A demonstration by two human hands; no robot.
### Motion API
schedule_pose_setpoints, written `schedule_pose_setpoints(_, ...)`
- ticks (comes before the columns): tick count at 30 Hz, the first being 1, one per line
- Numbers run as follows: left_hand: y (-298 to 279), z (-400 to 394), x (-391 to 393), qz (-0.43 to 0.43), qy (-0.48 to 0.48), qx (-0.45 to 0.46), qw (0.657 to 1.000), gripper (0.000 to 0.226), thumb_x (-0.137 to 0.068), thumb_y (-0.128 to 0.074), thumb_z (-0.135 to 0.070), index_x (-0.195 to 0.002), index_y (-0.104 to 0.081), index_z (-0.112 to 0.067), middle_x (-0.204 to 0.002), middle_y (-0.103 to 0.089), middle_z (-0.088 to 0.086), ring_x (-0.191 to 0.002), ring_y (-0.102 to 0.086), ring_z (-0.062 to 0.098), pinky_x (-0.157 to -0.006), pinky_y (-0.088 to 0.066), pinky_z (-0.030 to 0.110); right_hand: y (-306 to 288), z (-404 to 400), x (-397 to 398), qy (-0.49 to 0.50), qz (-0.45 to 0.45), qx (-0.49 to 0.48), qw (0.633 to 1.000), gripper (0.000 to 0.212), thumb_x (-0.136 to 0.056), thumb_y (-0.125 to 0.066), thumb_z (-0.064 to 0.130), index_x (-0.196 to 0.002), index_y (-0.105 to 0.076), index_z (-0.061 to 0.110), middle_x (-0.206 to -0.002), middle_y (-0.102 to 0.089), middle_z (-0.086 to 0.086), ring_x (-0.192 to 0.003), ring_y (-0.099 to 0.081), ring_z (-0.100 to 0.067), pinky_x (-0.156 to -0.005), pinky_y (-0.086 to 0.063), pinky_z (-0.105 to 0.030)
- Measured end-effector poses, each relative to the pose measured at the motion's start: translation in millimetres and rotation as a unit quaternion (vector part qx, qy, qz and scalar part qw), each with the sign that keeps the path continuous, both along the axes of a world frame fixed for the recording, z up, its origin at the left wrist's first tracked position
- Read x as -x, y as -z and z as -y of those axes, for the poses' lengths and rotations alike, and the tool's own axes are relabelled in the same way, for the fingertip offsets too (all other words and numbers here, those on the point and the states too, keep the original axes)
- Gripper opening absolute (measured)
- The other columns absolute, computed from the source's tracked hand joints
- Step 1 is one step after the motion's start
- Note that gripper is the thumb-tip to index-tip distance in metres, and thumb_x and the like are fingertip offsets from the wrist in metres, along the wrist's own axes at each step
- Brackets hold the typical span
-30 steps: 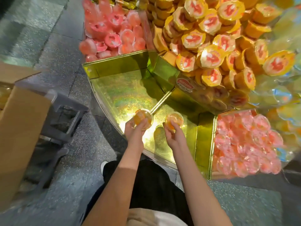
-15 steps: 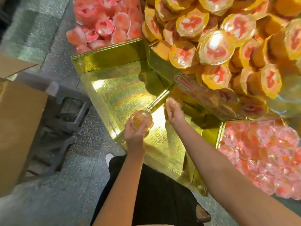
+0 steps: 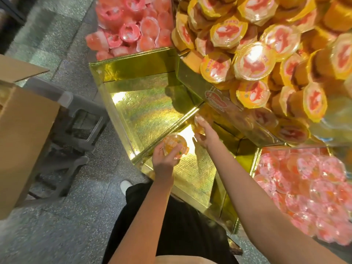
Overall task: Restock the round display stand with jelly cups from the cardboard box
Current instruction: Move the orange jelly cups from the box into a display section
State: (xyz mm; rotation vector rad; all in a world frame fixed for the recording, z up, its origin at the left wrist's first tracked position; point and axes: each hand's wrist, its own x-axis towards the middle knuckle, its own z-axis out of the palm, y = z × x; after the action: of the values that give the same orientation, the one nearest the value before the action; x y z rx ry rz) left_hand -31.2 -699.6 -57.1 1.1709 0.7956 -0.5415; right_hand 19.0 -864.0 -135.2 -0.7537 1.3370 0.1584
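My left hand (image 3: 163, 159) grips an orange jelly cup (image 3: 174, 143) above the front edge of an empty gold-lined compartment (image 3: 152, 111) of the round display stand. My right hand (image 3: 206, 135) reaches to the back inner corner of the neighbouring gold compartment (image 3: 198, 174) and holds a second orange jelly cup (image 3: 199, 121) low against the divider; my fingers hide most of that cup. The cardboard box (image 3: 22, 134) stands at the left edge with a flap open.
Yellow jelly cups (image 3: 253, 61) are heaped on the upper tier. Pink cups fill a bin at the top (image 3: 133, 27) and another at the right (image 3: 308, 187). A grey plastic stool (image 3: 80, 126) stands on the speckled floor between box and stand.
My right hand has carried its cup from the compartment's front to the back corner. My left hand has stayed near the front edge with its cup. The view has moved closer.
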Motion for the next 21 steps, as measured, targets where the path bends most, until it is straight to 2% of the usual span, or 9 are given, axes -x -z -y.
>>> schedule_pose_setpoints(2, 0.3, 2.3, -3.8, -0.013, 0.007, -0.011, 1.0, 0.056, -0.063, -0.088, -0.011, -0.109, -0.057, -0.022, -0.12, -0.061, 0.01, -0.102, -0.066, 0.036, -0.086, -0.054, 0.057, -21.2, -5.7, 18.2, -0.062, -0.008, -0.014, 0.998, 0.033, -0.086, -0.069, 0.032, -0.105, -0.056, 0.008, -0.101, -0.059, -0.013, -0.077, -0.059, -0.02, -0.057, -0.056, -0.031)
schedule_pose_setpoints(4, 3.6, 6.1, -7.5, -0.016, 0.028, -0.041, 0.999, 0.049, -0.065, -0.087, -0.012, -0.102, -0.057, -0.026, -0.11, -0.065, 0.003, -0.097, -0.068, 0.029, -0.087, -0.055, 0.052, -43.2, -19.4, 45.6, -0.123, 0.039, -0.048, 0.991, 0.033, -0.093, -0.056, 0.04, -0.107, -0.056, 0.009, -0.095, -0.062, -0.011, -0.076, -0.063, -0.02, -0.059, -0.057, -0.032)
schedule_pose_setpoints(7, 8.1, 11.2, -7.0, -0.009, 0.1, -0.069, 0.993, 0.058, -0.05, -0.091, -0.04, -0.096, -0.056, -0.035, -0.105, -0.07, 0.002, -0.093, -0.07, 0.026, -0.089, -0.054, 0.05, -68.1, -38.2, 81.5, -0.146, 0.157, -0.107, 0.971, 0.035, -0.095, -0.053, 0.037, -0.119, -0.057, 0.011, -0.105, -0.068, -0.013, -0.09, -0.068, -0.024, -0.088, -0.055, -0.041)
schedule_pose_setpoints(9, 13.4, 14.3, -4.1, -0.006, 0.151, -0.094, 0.984, 0.058, -0.049, -0.085, -0.056, -0.094, -0.054, -0.037, -0.103, -0.07, 0.003, -0.087, -0.072, 0.024, -0.088, -0.054, 0.049, -74.4, -44.1, 93.4, -0.131, 0.191, -0.09, 0.969, 0.033, -0.093, -0.058, 0.025, -0.122, -0.056, 0.009, -0.112, -0.067, -0.014, -0.098, -0.068, -0.025, -0.097, -0.05, -0.046)
schedule_pose_setpoints(13, 17.4, 22.5, -6.0, 0.018, 0.263, -0.097, 0.96, 0.05, -0.069, -0.054, -0.077, -0.096, -0.064, -0.036, -0.096, -0.071, -0.005, -0.092, -0.069, 0.02, -0.092, -0.051, 0.05, -66.7, -42.7, 98.6, -0.068, 0.175, -0.052, 0.981, 0.026, -0.096, -0.053, 0.013, -0.121, -0.054, 0.007, -0.096, -0.071, -0.011, -0.087, -0.07, -0.025, -0.082, -0.058, -0.036)
schedule_pose_setpoints(15, 16.4, 25.3, -7.2, 0.114, 0.39, -0.195, 0.892, 0.046, -0.087, -0.045, -0.066, -0.107, -0.066, -0.03, -0.114, -0.066, -0.005, -0.109, -0.059, 0.017, -0.1, -0.044, 0.046, -58.0, -33.9, 97.5, -0.017, 0.157, -0.071, 0.985, 0.022, -0.099, -0.047, 0.013, -0.119, -0.054, 0.008, -0.091, -0.07, -0.011, -0.08, -0.07, -0.025, -0.07, -0.059, -0.031)
schedule_pose_setpoints(16, 20.1, 25.0, -7.2, 0.174, 0.446, -0.287, 0.829, 0.045, -0.092, -0.045, -0.058, -0.119, -0.062, -0.026, -0.13, -0.056, 0.0, -0.124, -0.048, 0.019, -0.106, -0.038, 0.045, -52.3, -27.9, 96.0, 0.007, 0.147, -0.075, 0.986, 0.023, -0.1, -0.044, 0.012, -0.121, -0.053, 0.008, -0.093, -0.069, -0.013, -0.081, -0.069, -0.026, -0.067, -0.059, -0.032)
schedule_pose_setpoints(18, 24.6, 22.8, -7.1, 0.277, 0.483, -0.43, 0.711, 0.052, -0.094, -0.051, -0.044, -0.139, -0.046, -0.019, -0.152, -0.03, 0.009, -0.143, -0.02, 0.025, -0.117, -0.022, 0.045, -41.7, -16.3, 90.5, 0.059, 0.123, -0.076, 0.988, 0.027, -0.101, -0.04, 0.011, -0.126, -0.047, 0.006, -0.104, -0.063, -0.019, -0.088, -0.065, -0.03, -0.066, -0.061, -0.038)
schedule_pose_setpoints(21, 29.0, 18.0, -10.4, 0.315, 0.515, -0.517, 0.606, 0.075, -0.092, -0.054, -0.039, -0.152, -0.017, -0.015, -0.161, 0.001, 0.016, -0.148, 0.01, 0.032, -0.119, 0.007, 0.047, -25.1, 1.5, 79.8, 0.143, 0.095, -0.071, 0.983, 0.027, -0.103, -0.037, 0.011, -0.129, -0.041, 0.006, -0.106, -0.055, -0.022, -0.1, -0.06, -0.036, -0.072, -0.057, -0.045)
